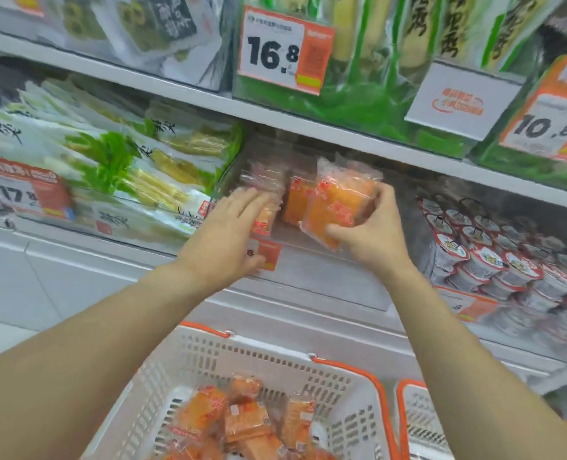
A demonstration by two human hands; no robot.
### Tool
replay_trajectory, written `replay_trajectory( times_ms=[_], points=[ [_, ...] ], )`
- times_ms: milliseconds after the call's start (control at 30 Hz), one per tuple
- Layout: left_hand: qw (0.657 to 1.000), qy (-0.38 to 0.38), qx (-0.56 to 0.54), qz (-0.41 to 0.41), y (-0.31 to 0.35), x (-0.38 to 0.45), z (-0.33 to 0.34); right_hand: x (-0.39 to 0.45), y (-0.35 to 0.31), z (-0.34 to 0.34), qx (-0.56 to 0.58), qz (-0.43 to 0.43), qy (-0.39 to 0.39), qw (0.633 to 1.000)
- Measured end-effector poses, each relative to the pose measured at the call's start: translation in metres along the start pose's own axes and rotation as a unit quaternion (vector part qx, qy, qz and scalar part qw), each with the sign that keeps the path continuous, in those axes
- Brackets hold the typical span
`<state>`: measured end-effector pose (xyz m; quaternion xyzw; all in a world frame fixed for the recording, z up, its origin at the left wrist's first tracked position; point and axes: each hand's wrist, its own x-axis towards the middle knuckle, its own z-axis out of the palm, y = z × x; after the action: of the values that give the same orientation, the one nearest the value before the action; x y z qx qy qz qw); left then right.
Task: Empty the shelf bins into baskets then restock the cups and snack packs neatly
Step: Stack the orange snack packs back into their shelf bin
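Right hand (371, 230) grips an orange snack pack (338, 207), standing it upright in the clear bin (242, 161); left hand (229, 227), fingers straight, steadies the row (262, 207).

White metal shop shelving (308, 126) under even indoor lighting. Above its middle board, an orange price tag marked 16.8 (283, 49); right of that tag, another marked 10.8 (546, 122); lower left, pale floor tiles (26, 280).
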<state>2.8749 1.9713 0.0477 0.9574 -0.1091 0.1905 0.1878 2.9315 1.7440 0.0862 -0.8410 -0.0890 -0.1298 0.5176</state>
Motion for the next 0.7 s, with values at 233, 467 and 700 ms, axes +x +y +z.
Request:
replay_trajectory(
  times_ms=[233,467,700],
  points=[
    [0.999,0.03,0.033,0.029,-0.014,0.006,0.022,0.071,0.028,0.049,-0.033,0.163,-0.137,0.977],
    [0.998,0.045,0.025,0.029,-0.012,0.007,0.021,0.078,0.044,0.062,-0.058,0.153,-0.148,0.975],
    [0.998,0.042,0.039,0.021,-0.012,0.005,0.021,0.076,0.045,0.069,-0.042,0.116,-0.144,0.982]
  ],
)
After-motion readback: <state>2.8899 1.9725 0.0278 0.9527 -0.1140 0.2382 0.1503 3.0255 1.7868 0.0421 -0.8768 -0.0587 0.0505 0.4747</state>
